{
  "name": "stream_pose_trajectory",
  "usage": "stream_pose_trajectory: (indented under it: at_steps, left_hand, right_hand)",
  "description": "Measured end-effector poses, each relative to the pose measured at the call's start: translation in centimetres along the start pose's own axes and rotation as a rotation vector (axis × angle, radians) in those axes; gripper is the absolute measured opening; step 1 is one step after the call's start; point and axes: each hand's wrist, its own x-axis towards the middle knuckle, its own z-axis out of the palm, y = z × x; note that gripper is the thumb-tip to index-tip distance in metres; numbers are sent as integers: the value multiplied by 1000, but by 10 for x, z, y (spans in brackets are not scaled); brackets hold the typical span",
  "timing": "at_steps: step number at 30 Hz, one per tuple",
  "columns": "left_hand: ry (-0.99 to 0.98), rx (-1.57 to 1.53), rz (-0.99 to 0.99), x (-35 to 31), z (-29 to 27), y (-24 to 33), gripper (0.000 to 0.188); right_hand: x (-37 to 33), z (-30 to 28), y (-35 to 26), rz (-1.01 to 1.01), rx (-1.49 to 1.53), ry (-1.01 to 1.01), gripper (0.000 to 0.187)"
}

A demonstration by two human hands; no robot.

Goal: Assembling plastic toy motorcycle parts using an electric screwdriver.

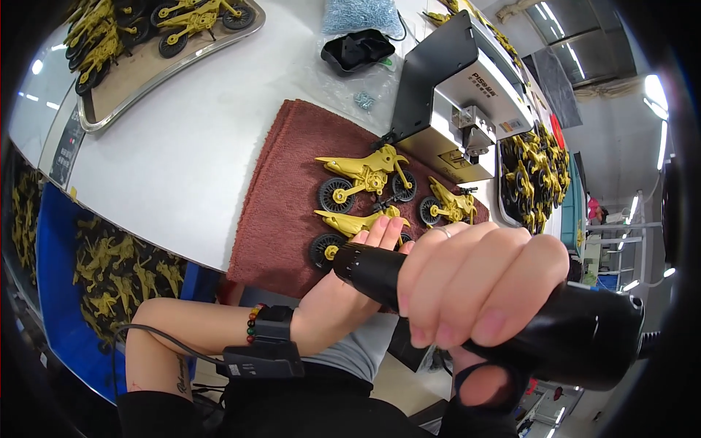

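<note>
My right hand [485, 285] is wrapped around a black electric screwdriver [577, 336], which slants across toward the left. My left hand [350, 292] rests its fingers on a yellow toy motorcycle [343, 223] with black wheels and holds it down on a folded brown towel [274, 197]. The screwdriver's front end hides part of this hand and the front of the toy; its tip cannot be made out. Just beyond lies a second toy motorcycle [365, 171] on its side, and a third toy motorcycle [447, 204] is to the right, partly behind my right hand.
A grey screw feeder [460, 95] stands behind the towel. Near it are a black plastic tray [356, 51] and a bag of small screws [361, 16]. Metal-edged trays [175, 69] hold more toy motorcycles, and a blue bin [62, 263] with yellow parts is at lower left.
</note>
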Motion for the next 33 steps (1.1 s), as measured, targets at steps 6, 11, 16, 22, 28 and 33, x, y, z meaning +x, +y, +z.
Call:
stream_pose_trajectory:
  at_steps: [6, 11, 16, 22, 28, 33]
  left_hand:
    - [21, -133, -9, -4, -17, -6, 47]
    - [47, 189, 45, -3, -42, -12, 45]
    - [27, 146, 44, 0, -44, -11, 44]
    - [23, 192, 44, -3, -42, -15, 43]
    - [16, 171, 51, -1, -44, -13, 43]
    - [11, 173, 73, -2, -42, -12, 49]
  right_hand:
    - [-1, -28, -18, -128, 260, 46, 28]
    - [7, -92, -82, -235, -121, 357, 19]
    - [21, -131, -54, -232, -183, 438, 30]
    - [26, -132, -30, -184, -139, 452, 27]
    - [23, -95, -40, -99, -40, 333, 19]
    - [18, -59, -19, -41, 115, 101, 25]
